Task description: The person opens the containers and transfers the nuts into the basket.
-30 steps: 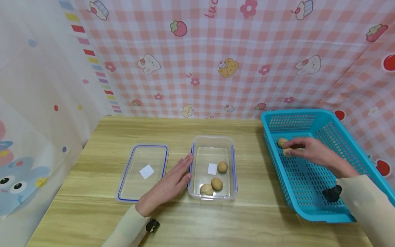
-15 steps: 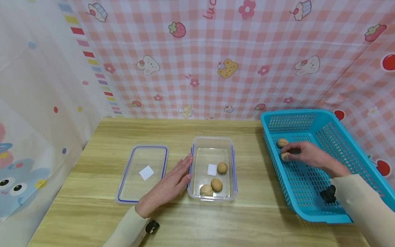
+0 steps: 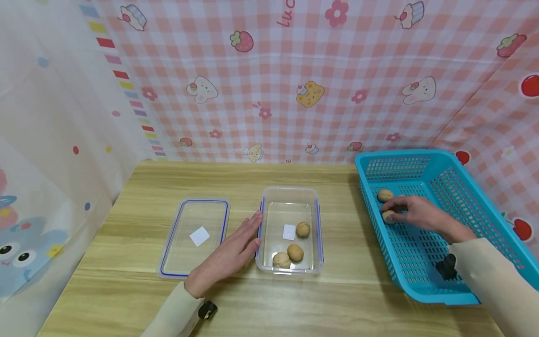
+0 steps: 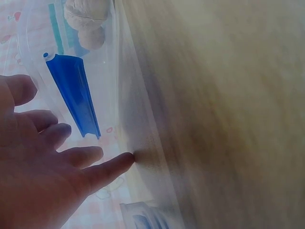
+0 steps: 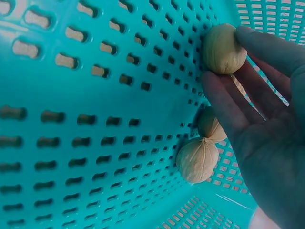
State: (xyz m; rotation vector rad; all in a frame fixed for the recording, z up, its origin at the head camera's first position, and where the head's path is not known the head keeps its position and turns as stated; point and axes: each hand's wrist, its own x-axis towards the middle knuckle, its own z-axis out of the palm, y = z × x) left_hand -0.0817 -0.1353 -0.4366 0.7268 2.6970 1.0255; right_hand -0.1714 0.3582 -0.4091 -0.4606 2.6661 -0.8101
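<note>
My right hand (image 3: 418,214) reaches into the blue basket (image 3: 381,234), thumb and fingers curled round a walnut (image 3: 388,216) near its left wall. In the right wrist view that walnut (image 5: 223,49) lies between the thumb and fingers of the hand (image 5: 271,129), with two more walnuts (image 5: 198,160) beside them. Another walnut (image 3: 385,195) shows just behind in the head view. My left hand (image 3: 229,252), fingers straight, touches the left side of the clear box (image 3: 290,192), which holds three walnuts (image 3: 295,253). The left wrist view shows the hand (image 4: 52,157) by the box's blue clip (image 4: 75,93).
A clear lid (image 3: 181,252) with a blue seal and a white square label (image 3: 200,236) lies left of the box, beside my left forearm. Bare wooden tabletop (image 3: 345,224) separates box and basket. A checked cloth (image 3: 278,70) hangs behind the table.
My right hand has moved slightly left and toward the near side with the walnut, away from the walnut behind it. The left hand stays against the box.
</note>
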